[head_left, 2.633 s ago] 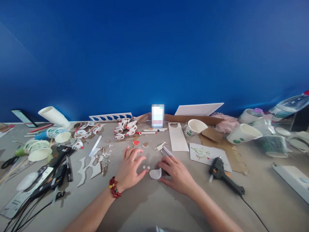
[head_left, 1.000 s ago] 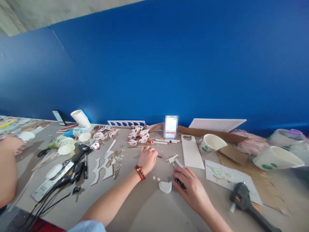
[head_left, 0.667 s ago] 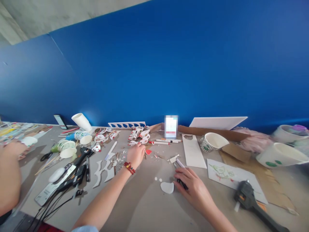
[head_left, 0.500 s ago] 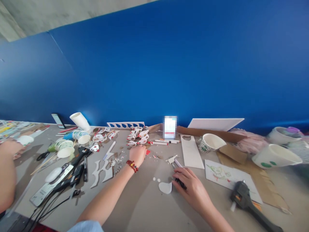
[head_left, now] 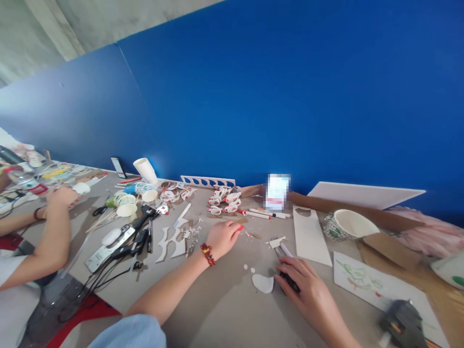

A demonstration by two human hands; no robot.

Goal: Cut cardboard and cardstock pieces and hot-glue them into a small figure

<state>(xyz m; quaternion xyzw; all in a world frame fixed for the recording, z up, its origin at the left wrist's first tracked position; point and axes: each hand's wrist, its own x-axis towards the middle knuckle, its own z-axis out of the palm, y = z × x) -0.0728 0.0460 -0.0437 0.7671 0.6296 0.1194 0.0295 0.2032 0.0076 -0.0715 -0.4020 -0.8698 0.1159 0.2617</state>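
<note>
My left hand (head_left: 224,240), with a beaded bracelet at its wrist, has its fingertips closed on a small red piece (head_left: 240,227), perhaps paper. Small white scraps are scattered around it. Under my right hand (head_left: 306,282) are black-handled scissors (head_left: 290,281), gripped low against the table with the blades pointing away. A pale lilac pen-like stick (head_left: 286,250) lies right beside the blades. Just left of that hand rests a white rounded cutout (head_left: 263,283), with two small white discs (head_left: 249,268) near it. Several white bird-like pieces with red tips (head_left: 224,199) are grouped beyond my left hand.
Markers (head_left: 255,214) and a lit phone (head_left: 278,192) are at the back. A white board (head_left: 310,237), paper cup (head_left: 350,224), drawing (head_left: 362,278) and glue gun (head_left: 402,321) occupy the right. Cables and a power strip (head_left: 108,249) lie left, where another person's hands (head_left: 61,195) work.
The view has swung left, showing more of the neighbouring person. My left hand has drawn back toward me from the bird-like pieces, the red piece at its fingertips. My right hand stays on the scissors.
</note>
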